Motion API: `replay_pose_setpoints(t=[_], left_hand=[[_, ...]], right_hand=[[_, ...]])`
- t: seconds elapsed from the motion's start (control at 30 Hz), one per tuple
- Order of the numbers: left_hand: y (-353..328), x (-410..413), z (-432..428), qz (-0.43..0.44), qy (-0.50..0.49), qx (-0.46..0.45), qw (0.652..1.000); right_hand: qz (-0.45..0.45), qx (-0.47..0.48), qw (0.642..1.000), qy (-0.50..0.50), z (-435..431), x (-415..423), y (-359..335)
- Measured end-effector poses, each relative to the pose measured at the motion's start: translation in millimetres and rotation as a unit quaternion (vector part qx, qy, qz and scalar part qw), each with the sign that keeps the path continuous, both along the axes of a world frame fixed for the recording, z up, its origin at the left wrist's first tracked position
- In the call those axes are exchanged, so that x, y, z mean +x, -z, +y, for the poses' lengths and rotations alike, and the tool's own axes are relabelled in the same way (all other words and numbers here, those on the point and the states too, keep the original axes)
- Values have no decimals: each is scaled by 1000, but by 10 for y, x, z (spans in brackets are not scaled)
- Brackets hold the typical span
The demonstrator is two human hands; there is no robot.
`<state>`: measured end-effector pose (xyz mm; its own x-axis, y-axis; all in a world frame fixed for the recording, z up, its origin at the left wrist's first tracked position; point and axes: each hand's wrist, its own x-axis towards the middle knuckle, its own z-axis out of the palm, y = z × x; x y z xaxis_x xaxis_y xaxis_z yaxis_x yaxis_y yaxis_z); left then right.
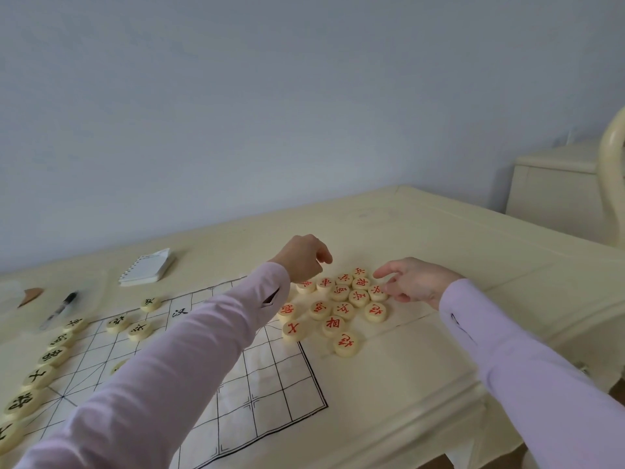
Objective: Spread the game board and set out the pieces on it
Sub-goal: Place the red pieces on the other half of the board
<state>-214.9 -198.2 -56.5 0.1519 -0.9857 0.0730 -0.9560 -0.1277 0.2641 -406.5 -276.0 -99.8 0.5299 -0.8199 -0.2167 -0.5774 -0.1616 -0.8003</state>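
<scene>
Red pieces (338,304) | right fingers (384,273) just beside | left hand (302,262) above (curled)

left arm (176,350) reaches forward | left hand (304,262) knuckles up, fingers curled down, grip hidden | right arm (527,353) angled inward | right hand (417,282) fingers loosely extended leftward | hands near, apart

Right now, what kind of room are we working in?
Probably a home room, perhaps a bedroom or study: a cream table against a plain wall, a matching cabinet and a curved chair back at the right.
</scene>
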Motion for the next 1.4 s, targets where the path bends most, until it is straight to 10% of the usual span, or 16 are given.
replay_pose_setpoints(t=[0.27, 1.4], left_hand=[[33, 73, 30, 4, 32, 107, 994], [245, 253, 52, -33, -15, 58, 998]], right_hand=[[11, -12, 1000, 16, 45, 70, -6], [-2, -94, 995, 45, 221, 121, -133]])
